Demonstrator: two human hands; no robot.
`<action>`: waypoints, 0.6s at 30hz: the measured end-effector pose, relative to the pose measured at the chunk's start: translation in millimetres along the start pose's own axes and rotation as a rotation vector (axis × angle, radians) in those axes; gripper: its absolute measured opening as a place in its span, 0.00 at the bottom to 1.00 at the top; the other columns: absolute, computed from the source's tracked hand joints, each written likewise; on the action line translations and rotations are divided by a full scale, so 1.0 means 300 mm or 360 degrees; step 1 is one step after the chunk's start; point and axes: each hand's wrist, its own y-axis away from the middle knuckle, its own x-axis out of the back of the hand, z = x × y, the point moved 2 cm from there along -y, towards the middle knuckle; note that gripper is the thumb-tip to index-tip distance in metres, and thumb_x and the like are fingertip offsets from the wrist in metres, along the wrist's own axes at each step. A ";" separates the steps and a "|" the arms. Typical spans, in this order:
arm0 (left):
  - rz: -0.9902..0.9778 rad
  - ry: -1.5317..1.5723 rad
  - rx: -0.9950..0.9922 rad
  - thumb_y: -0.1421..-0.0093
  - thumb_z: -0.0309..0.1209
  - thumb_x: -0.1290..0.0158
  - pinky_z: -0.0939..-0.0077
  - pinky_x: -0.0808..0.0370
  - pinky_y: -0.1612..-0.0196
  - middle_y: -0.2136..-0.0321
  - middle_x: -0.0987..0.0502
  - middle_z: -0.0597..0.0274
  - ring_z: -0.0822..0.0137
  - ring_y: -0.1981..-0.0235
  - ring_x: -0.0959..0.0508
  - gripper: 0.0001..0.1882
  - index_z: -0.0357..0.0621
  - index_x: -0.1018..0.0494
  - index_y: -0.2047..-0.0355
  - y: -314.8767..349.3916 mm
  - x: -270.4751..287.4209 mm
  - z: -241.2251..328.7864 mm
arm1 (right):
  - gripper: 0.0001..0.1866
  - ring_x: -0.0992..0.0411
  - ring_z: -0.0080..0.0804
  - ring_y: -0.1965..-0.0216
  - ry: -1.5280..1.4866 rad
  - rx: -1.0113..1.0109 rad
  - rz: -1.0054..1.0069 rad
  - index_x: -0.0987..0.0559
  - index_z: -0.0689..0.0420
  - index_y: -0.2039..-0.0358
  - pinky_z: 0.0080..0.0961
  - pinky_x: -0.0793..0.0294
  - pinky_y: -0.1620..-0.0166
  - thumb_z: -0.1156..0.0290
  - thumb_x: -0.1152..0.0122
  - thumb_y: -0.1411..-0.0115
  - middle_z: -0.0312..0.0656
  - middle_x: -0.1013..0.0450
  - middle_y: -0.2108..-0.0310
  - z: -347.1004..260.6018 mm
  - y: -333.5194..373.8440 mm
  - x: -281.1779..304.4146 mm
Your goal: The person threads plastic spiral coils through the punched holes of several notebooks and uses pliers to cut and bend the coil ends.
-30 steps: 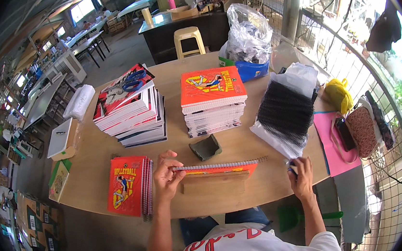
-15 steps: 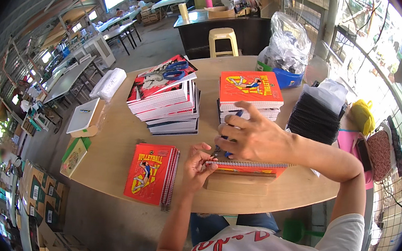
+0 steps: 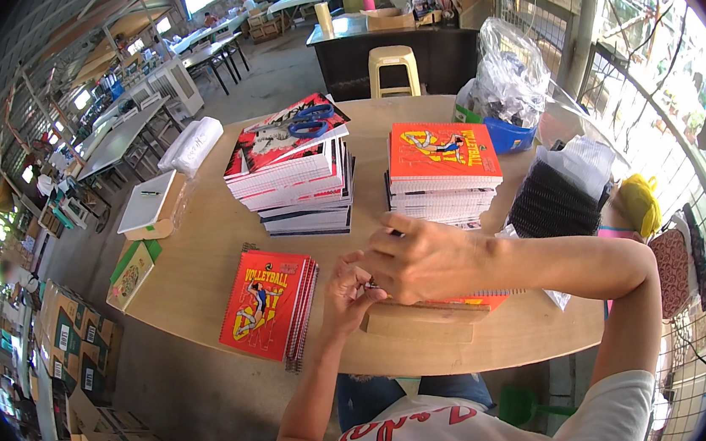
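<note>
Closest in, both hands meet right at the near edge of the round wooden tabletop [image 3: 206, 249], over an orange-covered notebook [image 3: 481, 300] that lies flat on a tan wooden block [image 3: 420, 320], its long axis running left-right along the edge. The left hand [image 3: 348, 295] comes straight up from the lower edge, wrist bent back, fingers [image 3: 347, 264] curled in toward the notebook's left end; looks like they're pinching at the corner or spine there, but the other hand covers the contact so I can't really tell what they grip. The right hand [image 3: 417, 259] reaches across from the right side, forearm nearly level and elbow out wide, knuckles up, fingers folded and seemingly nipping something small and dark at the top; can't make out what it is. So the notebook sits directly under and to the right of both hands, and the left one is nearer its working end. Just left of the hands, a finished red spiral notebook [image 3: 267, 301] lies flat on a small pile. Further back, two stacks of notebooks: the left stack [image 3: 298, 177] with blue scissors [image 3: 311, 119] on top, the right stack [image 3: 441, 171] with an orange cover. To the right of that, a bundle of black binding coils [image 3: 554, 208] in plastic wrap, and at the far edge a clear bag in a blue tub [image 3: 507, 108]
</note>
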 end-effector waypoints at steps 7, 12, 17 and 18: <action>0.0056 -0.0764 -0.0279 0.47 0.33 0.29 0.64 0.30 0.45 0.47 0.33 0.53 0.64 0.48 0.29 0.14 0.42 0.20 0.64 -0.002 -0.035 0.068 | 0.19 0.22 0.48 0.61 -0.0857 -0.1114 -0.0516 0.17 0.59 0.67 0.40 0.21 0.56 0.54 0.33 0.41 0.51 0.23 0.64 -0.012 0.142 -0.024; 0.0207 -0.1827 -0.0758 0.40 0.34 0.35 0.58 0.36 0.36 0.41 0.38 0.51 0.59 0.43 0.32 0.15 0.42 0.22 0.56 0.059 -0.236 0.261 | 0.20 0.23 0.46 0.61 -0.0735 -0.1512 0.0469 0.18 0.62 0.55 0.37 0.23 0.57 0.66 0.28 0.47 0.52 0.24 0.61 0.035 0.307 0.099; 0.0483 -0.1303 -0.0269 0.32 0.37 0.45 0.47 0.48 0.30 0.48 0.28 0.52 0.53 0.39 0.34 0.15 0.44 0.27 0.49 0.108 -0.088 0.067 | 0.19 0.26 0.30 0.60 -0.0994 -0.2158 0.0985 0.20 0.66 0.53 0.26 0.29 0.53 0.69 0.33 0.42 0.42 0.25 0.62 -0.104 0.577 0.125; 0.0495 -0.1310 -0.0262 0.32 0.37 0.45 0.47 0.48 0.30 0.48 0.28 0.52 0.53 0.39 0.34 0.15 0.44 0.27 0.49 0.110 -0.099 0.065 | 0.18 0.27 0.26 0.58 -0.1071 -0.2314 0.1022 0.20 0.67 0.53 0.24 0.30 0.52 0.69 0.34 0.40 0.39 0.25 0.62 -0.136 0.640 0.081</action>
